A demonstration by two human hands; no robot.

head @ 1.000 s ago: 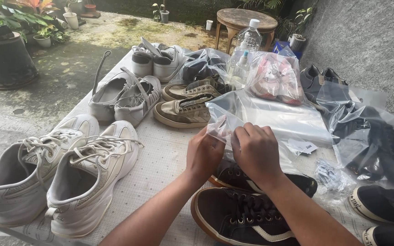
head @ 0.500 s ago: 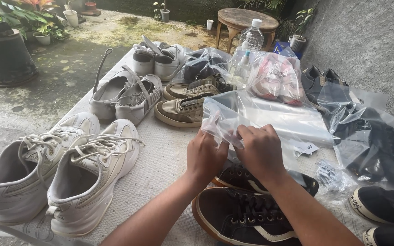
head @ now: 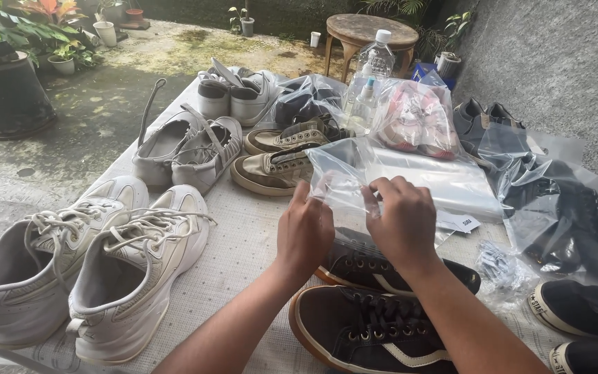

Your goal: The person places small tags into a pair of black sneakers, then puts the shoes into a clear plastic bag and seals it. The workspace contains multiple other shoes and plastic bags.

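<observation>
Two hands at one clear plastic bag [head: 354, 183], held up just above the pair of dark brown low-top sneakers [head: 375, 312] at the near edge of the counter [head: 243, 242]. Left hand [head: 304, 232] pinching the bag's mouth from the left, right hand [head: 403, 221] pinching it from the right, fingers clenched on the thin film at its top edge. Bag transparent, crinkled, glossy, apparently empty; mouth looks barely parted, though hard to tell behind the knuckles. Judged from this: opening of the bag under way, nothing inside yet, brown sneakers unbagged directly beneath.

Just behind, a flat stack of unused clear bags [head: 437, 183]. Further back and right, several pairs already sealed in plastic: a pink-and-white pair [head: 417, 125], a dark pair [head: 562, 215], another dark bundle [head: 306, 100]. Unbagged for now: large white trainers [head: 84, 270] at the near left, grey sneakers [head: 181, 149], tan canvas shoes [head: 275, 163], white high-tops [head: 233, 93], black canvas shoes [head: 583, 312] at the right edge. Roughly a third of the shoes wrapped, most left to do. Water bottle [head: 376, 59] at the far end.
</observation>
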